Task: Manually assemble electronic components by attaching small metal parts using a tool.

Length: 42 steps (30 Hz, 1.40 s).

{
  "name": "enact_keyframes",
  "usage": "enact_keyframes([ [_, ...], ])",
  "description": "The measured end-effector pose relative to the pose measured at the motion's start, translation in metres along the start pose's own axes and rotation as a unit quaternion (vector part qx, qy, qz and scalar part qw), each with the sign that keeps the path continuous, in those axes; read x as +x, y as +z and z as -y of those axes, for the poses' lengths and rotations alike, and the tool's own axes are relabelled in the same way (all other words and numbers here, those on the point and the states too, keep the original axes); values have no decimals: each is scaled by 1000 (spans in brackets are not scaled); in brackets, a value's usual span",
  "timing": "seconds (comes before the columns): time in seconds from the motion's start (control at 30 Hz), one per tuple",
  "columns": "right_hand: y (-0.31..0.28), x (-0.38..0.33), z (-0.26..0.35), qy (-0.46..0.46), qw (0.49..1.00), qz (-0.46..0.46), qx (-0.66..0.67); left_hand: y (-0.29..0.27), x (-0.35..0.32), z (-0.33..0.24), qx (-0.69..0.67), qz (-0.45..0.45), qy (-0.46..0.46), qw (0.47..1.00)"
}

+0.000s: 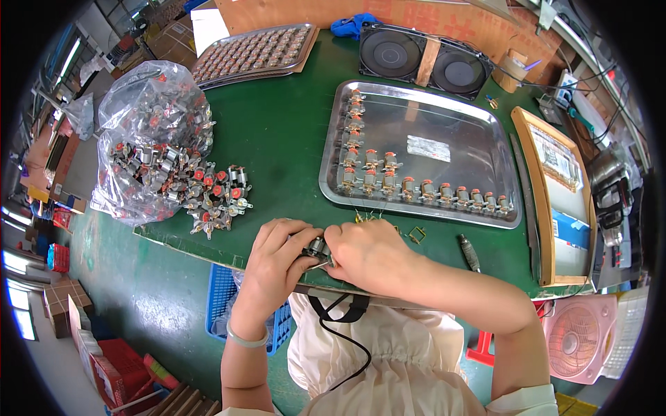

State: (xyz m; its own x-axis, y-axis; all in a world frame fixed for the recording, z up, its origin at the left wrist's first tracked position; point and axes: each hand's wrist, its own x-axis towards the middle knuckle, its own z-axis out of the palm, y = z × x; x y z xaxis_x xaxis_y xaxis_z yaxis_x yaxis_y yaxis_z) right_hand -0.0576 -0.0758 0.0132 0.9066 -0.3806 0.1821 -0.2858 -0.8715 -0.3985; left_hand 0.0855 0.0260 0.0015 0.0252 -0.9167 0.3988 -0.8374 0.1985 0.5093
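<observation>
At the near edge of the green table, my left hand is closed on a small metal motor. My right hand meets it from the other side, its fingers bent against the same motor; whether a further small part is pinched there is hidden. Beyond my hands lies a metal tray, with small motors with orange-red ends lined up along its left and near sides. Thin brass-coloured wire pieces lie beside my right hand. Loose motors spill from a clear plastic bag at the left.
A second tray full of small parts stands at the back left. Two black fans sit at the back. A knurled-handled tool lies right of my hands, and a wooden frame stands farther right. Below the table is a blue crate.
</observation>
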Motion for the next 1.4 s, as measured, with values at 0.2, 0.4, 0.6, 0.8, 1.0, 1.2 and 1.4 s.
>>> enact_keyframes([
  [0.2, -30, 9, -9, 63, 979, 162, 102, 2, 0, -4, 40, 30, 4, 999],
  [0.4, -43, -4, -7, 85, 944, 234, 217, 3, -3, -1, 58, 15, -16, 998],
  [0.6, -24, -25, 2, 144, 845, -7, 516, 24, 0, -22, -82, -210, 30, 974],
  [0.8, -30, -31, 3, 152, 847, -35, 508, 33, 1, -26, -145, -239, 7, 960],
  [1.0, -31, -33, -14, -38, 938, -189, 288, 40, 1, -36, -391, -152, -78, 905],
  [1.2, -34, -39, -16, -131, 958, -254, -20, 44, 8, -42, -287, -166, -47, 942],
  [1.4, -33, -46, -9, -28, 967, -229, 107, 55, 14, -48, -102, -244, 50, 963],
])
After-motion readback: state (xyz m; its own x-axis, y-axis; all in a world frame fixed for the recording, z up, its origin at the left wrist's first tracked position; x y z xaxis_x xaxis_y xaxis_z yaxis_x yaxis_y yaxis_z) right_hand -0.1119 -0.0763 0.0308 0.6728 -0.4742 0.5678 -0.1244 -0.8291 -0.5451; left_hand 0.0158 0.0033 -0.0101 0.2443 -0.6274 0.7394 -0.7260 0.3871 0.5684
